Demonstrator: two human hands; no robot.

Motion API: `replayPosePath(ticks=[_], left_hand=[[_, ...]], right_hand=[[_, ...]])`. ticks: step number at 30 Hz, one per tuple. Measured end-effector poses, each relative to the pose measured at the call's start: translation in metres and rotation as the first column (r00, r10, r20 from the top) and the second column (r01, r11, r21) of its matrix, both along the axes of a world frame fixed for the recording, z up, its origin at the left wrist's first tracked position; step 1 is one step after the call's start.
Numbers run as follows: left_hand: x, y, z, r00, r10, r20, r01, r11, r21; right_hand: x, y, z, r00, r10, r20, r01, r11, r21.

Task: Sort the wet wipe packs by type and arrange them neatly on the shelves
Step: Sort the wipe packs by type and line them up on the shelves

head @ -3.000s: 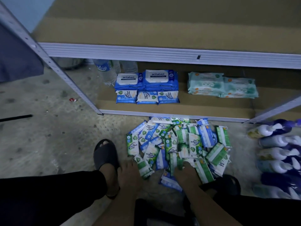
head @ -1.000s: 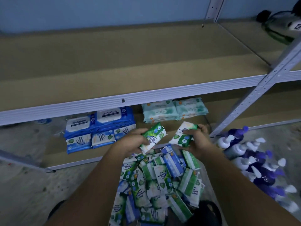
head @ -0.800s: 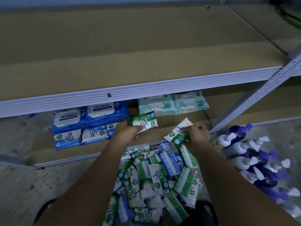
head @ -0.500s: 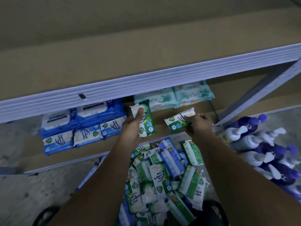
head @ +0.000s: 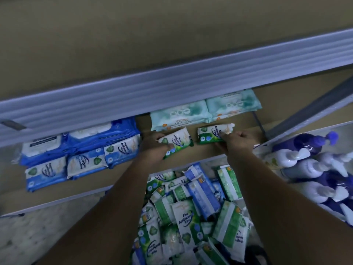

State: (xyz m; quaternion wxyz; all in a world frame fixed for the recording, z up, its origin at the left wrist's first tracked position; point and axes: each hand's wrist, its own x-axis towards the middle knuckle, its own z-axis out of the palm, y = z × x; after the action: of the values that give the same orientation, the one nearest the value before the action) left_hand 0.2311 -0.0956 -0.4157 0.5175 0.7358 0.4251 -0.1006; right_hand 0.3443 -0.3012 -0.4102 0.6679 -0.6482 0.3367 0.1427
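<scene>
Nearest, a loose pile of green and blue wipe packs [head: 191,207] lies on the floor before the lower shelf [head: 63,194]. Near the shelf's front edge, the left hand [head: 152,148] grasps one green pack [head: 177,141] and the right hand [head: 235,140] pinches a second green pack [head: 212,131]. Teal packs [head: 206,111] lie just behind both, toward the rear edge.

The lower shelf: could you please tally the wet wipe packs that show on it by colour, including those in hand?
Large dark blue plastic packs: 2
Small blue-and-white packs: 3
Pale teal packs: 2
Small green-and-white packs, gripped by the left hand and right hand: 2
Total: 9 showing; any beneath are hidden.
</scene>
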Motion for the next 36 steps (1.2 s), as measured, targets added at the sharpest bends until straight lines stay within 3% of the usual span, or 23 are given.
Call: replayPosePath(ticks=[4, 7, 11, 18, 23, 26, 30, 36], left_hand=[[0.007, 0.0, -0.01, 0.997, 0.075, 0.022, -0.077, 0.993, 0.091], [0.015, -0.002, -0.014, 0.981, 0.191, 0.02, -0.191, 0.962, 0.194], [0.024, -0.006, -0.013, 0.962, 0.274, 0.014, -0.27, 0.934, 0.233], [0.021, -0.009, -0.012, 0.975, 0.22, -0.022, -0.203, 0.932, 0.3], [0.008, -0.013, 0.003, 0.983, 0.101, -0.152, -0.041, 0.934, 0.355], [-0.017, -0.028, 0.022, 0.987, 0.073, -0.146, -0.018, 0.935, 0.353], [-0.071, -0.062, 0.043, 0.987, -0.075, -0.141, 0.111, 0.958, 0.265], [-0.138, -0.113, 0.039, 0.902, -0.213, -0.374, 0.242, 0.97, 0.03]], right_hand=[[0.009, 0.006, -0.011, 0.998, 0.052, 0.021, -0.052, 0.999, -0.001], [0.014, 0.009, -0.022, 0.992, 0.12, 0.036, -0.114, 0.984, -0.139], [0.016, 0.014, -0.031, 0.952, 0.303, 0.043, -0.243, 0.836, -0.492], [0.013, 0.011, -0.035, 0.891, 0.453, 0.032, -0.312, 0.661, -0.683], [0.002, 0.001, -0.017, 0.873, 0.487, -0.013, -0.368, 0.642, -0.673], [-0.017, -0.013, 0.003, 0.853, 0.521, -0.027, -0.396, 0.614, -0.683], [-0.066, -0.042, 0.024, 0.87, 0.489, -0.057, -0.399, 0.632, -0.665], [-0.158, -0.097, 0.022, 0.867, 0.417, -0.273, -0.493, 0.634, -0.596]])
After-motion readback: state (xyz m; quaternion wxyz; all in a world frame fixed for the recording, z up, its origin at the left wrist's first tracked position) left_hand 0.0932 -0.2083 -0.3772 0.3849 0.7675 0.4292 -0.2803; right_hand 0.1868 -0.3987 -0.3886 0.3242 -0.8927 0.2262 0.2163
